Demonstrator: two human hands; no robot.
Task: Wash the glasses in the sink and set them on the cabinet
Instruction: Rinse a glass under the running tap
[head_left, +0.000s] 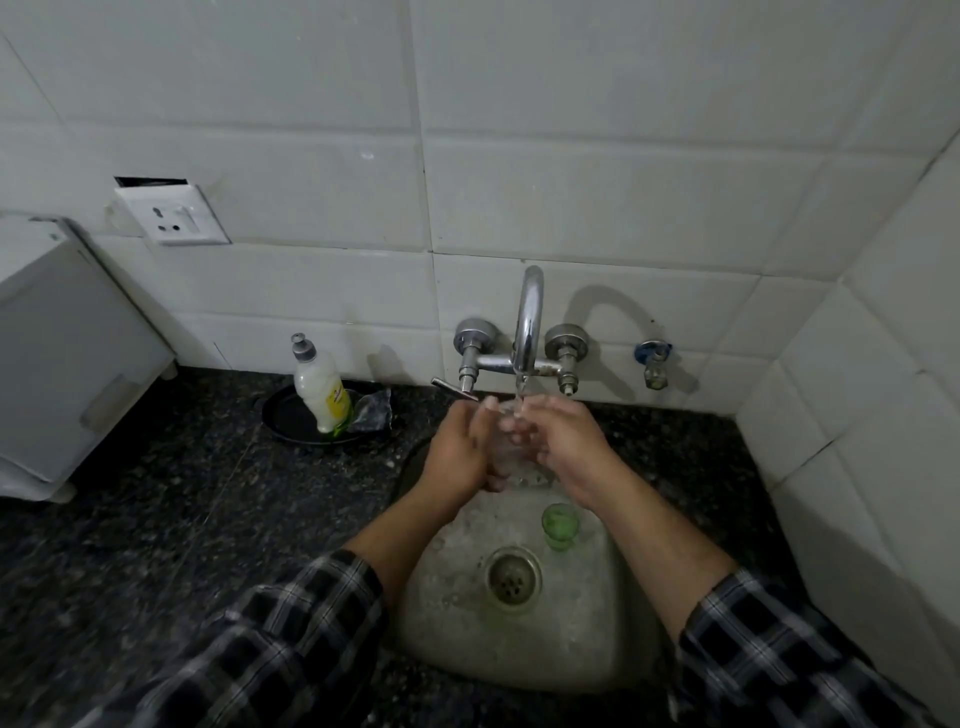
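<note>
Both hands are over the back of the steel sink (457, 649), under the tap (527, 322). Water runs from the spout onto a clear glass (506, 452) held between them. My left hand (462, 447) wraps the glass from the left side. My right hand (561, 436) grips it from the right, fingers at its rim. The glass is blurred and mostly hidden by fingers. A small green glass (560, 525) stands upright in the sink basin, just below my right wrist and beside the drain (511, 574).
A dish soap bottle (319, 389) and a scrubber (371, 413) sit in a black dish on the dark granite counter (182, 493), left of the tap. A white appliance (67, 353) stands at far left. Tiled walls close the back and right.
</note>
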